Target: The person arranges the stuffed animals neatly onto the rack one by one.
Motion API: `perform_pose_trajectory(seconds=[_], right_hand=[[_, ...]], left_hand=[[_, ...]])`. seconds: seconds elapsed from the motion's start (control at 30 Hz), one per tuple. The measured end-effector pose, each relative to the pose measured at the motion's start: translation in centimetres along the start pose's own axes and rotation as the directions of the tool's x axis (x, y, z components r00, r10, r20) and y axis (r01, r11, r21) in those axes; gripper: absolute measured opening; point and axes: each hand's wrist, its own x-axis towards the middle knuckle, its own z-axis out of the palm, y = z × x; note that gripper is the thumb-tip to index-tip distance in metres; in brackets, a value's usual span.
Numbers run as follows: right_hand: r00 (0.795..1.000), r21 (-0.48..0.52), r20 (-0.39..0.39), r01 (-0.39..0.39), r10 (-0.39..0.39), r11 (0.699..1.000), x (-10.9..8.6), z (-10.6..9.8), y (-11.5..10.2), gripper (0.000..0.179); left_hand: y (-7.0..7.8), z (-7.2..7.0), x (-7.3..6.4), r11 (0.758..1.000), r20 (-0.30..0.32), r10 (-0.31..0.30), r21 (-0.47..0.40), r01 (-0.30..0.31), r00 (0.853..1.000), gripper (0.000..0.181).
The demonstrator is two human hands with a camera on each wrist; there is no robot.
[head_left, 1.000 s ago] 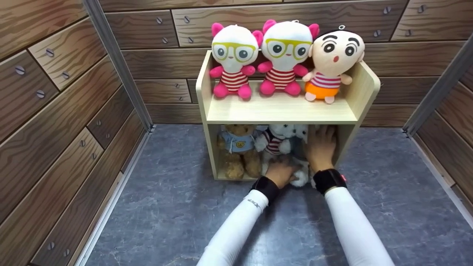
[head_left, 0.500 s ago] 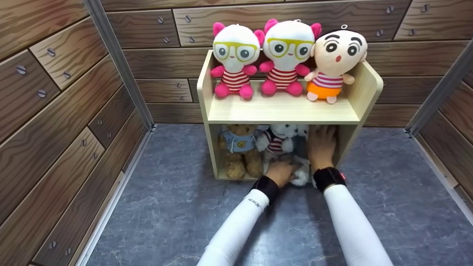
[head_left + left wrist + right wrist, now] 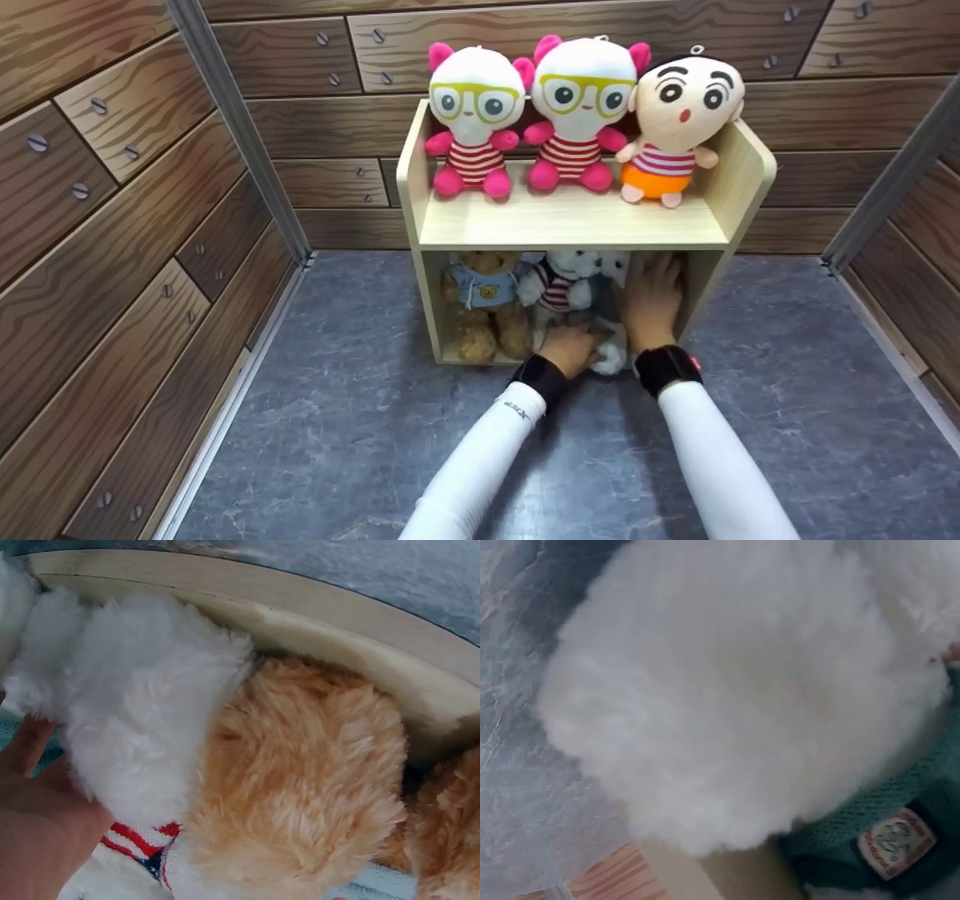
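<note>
A white plush bear in a teal knitted top sits at the right of the lower compartment, mostly covered by both hands. My left hand reaches in from the front, by its white leg; the left wrist view has outstretched fingers against teal knit. Along the bear's right side lies my right hand, fingers extended upward under the shelf board; the right wrist view does not include it. Beside them sit a white plush in a red-striped top and a brown teddy bear in a blue hoodie.
The pale wooden shelf stands on grey marbled floor. On top sit two pink-and-white plush toys with yellow glasses and a boy doll in orange shorts. Wood-patterned walls enclose the space.
The white bear's head has tipped slightly and shows a little more beside the right hand. Both hands stay in nearly the same place; the view shifts slightly.
</note>
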Motion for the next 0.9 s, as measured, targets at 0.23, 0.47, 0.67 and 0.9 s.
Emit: perform_pose_trajectory(seconds=[0.23, 0.47, 0.67, 0.9], right_hand=[[0.986, 0.151, -0.09, -0.127, 0.141, 0.98, -2.9, -1.0, -0.6, 0.061], [0.98, 0.178, 0.171, -0.13, 0.1, 0.975, -5.2, -1.3, -0.6, 0.022], [0.97, 0.138, 0.238, -0.083, 0.049, 0.987, -6.0, -0.5, -0.4, 0.027], [0.974, 0.099, 0.218, -0.086, 0.062, 0.991, -6.1, 0.7, 0.0, 0.041]], left_hand=[[0.1, 0.4, -0.2, 0.999, -0.03, -0.017, 0.035, 0.018, 0.999, 0.04], [-0.1, 0.5, -0.3, 1.0, -0.047, -0.012, 0.027, 0.013, 0.999, 0.038], [-0.1, 0.6, -0.3, 1.0, -0.057, 0.015, 0.021, -0.014, 0.998, 0.047], [0.1, 0.7, -0.1, 1.0, -0.038, -0.001, -0.014, 0.0, 0.999, 0.055]])
